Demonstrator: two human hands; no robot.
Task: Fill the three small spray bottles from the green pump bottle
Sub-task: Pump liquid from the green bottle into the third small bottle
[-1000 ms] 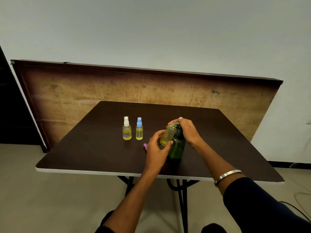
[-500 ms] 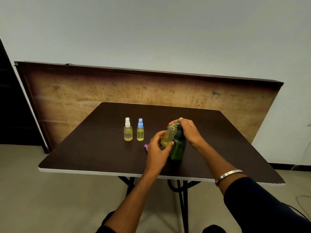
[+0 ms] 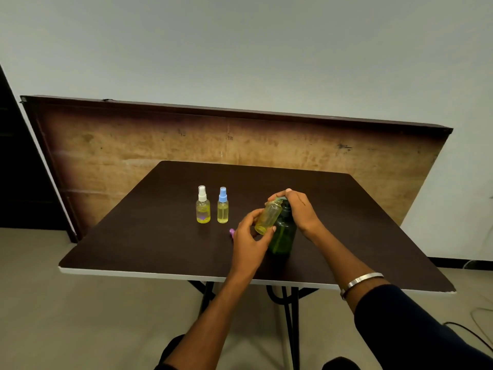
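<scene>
The green pump bottle stands upright on the dark table. My right hand rests on its pump head, fingers curled over the top. My left hand grips an uncapped small bottle, tilted with its mouth up against the pump spout; yellow liquid shows in it. Two capped small spray bottles stand to the left: one with a white cap and one with a blue cap, both holding yellow liquid. A pink cap lies on the table, partly hidden by my left hand.
A large wooden board leans against the wall behind the table. The table's white front edge runs near my forearms. Cables lie on the floor at the right.
The hands and bottles hold nearly the same pose; only the camera view has shifted slightly.
</scene>
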